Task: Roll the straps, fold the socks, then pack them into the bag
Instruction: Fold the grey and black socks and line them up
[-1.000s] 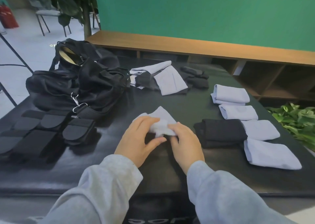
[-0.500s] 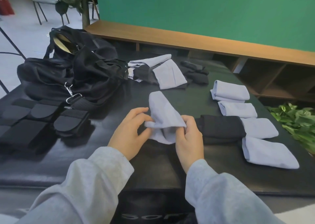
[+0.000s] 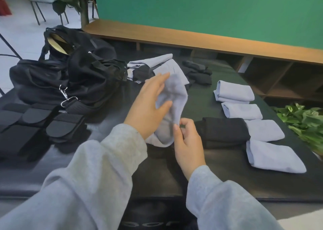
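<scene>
A light blue sock [image 3: 172, 107] stands stretched upward above the black table [image 3: 227, 182]. My left hand [image 3: 148, 107] lies flat along its left side, fingers spread, thumb pressing the fabric. My right hand [image 3: 187, 142] pinches the sock's lower edge. An open black bag [image 3: 70, 77] sits at the back left. Black rolled straps [image 3: 31, 124] lie in front of it. Several folded light blue socks [image 3: 241, 110] and one folded black sock [image 3: 225, 131] are lined up on the right. Unfolded socks [image 3: 145, 67] are piled behind my hands.
A wooden bench [image 3: 192, 40] runs along the green wall behind the table. Green leaves [image 3: 304, 121] reach up at the table's right edge. A chair [image 3: 45, 4] and a potted plant stand at the far left on the floor.
The sock was bunched low between both hands; it has now been lifted and drawn out lengthwise. My left hand moved up along it, and the camera moved closer.
</scene>
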### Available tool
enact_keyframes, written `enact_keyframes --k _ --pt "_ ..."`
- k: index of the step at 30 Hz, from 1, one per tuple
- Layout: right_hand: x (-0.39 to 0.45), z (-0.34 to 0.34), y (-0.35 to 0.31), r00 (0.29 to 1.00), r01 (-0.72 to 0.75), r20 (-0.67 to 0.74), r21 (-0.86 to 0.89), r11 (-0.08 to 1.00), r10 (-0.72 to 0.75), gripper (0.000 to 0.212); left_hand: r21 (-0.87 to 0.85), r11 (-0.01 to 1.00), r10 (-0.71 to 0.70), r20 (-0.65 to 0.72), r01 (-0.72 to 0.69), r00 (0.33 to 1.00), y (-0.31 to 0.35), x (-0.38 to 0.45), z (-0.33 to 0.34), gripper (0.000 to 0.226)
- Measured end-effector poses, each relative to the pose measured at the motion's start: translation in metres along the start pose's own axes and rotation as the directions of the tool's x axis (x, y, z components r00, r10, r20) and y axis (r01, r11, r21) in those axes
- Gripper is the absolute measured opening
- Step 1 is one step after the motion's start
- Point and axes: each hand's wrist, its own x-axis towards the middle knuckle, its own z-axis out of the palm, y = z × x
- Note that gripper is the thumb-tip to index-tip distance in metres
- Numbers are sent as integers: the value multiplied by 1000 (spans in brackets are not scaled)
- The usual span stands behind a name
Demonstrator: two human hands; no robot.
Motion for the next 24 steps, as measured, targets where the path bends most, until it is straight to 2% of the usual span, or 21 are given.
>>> enact_keyframes --k 1,3,6,7,9,12,13,15,17,21,24 --pt "0 0 0 1000 3 -1 -2 1000 -3 7 54 998 -20 82 15 996 -4 2 0 66" --pt "1 1 1 1000 5 -11 12 1000 -4 5 230 972 -78 160 39 984 -15 1 -1 68" --pt "3 3 2 996 0 -90 23 1000 2 18 392 913 -196 181 112 964 -34 -12 -6 52" --pt "3 4 2 992 -8 -125 27 1000 11 20 406 904 -226 194 131 955 -40 -18 -8 45" --pt "4 4 3 986 -23 -167 15 1000 26 24 395 912 -197 194 107 961 -50 -30 -11 34" --pt "4 5 5 987 -34 -156 -52 998 25 19 322 943 -119 70 90 990 -59 -39 -18 22" --pt "4 5 5 988 -27 -153 -66 997 16 17 304 949 -108 58 85 992 -60 -40 -21 30" --pt "5 6 4 988 -29 -154 -73 997 17 16 334 941 -106 135 55 985 -62 -41 -24 52" --pt "5 6 1 988 -55 -148 -93 994 41 28 386 922 -120 215 29 969 -62 -43 -24 57" --pt "4 5 -2 995 -81 -73 -105 991 74 52 454 891 -69 198 -29 978 -64 -45 -20 26" --pt "4 4 -3 996 -94 -19 -111 989 92 65 513 858 -79 208 -40 975 -64 -44 -17 23"
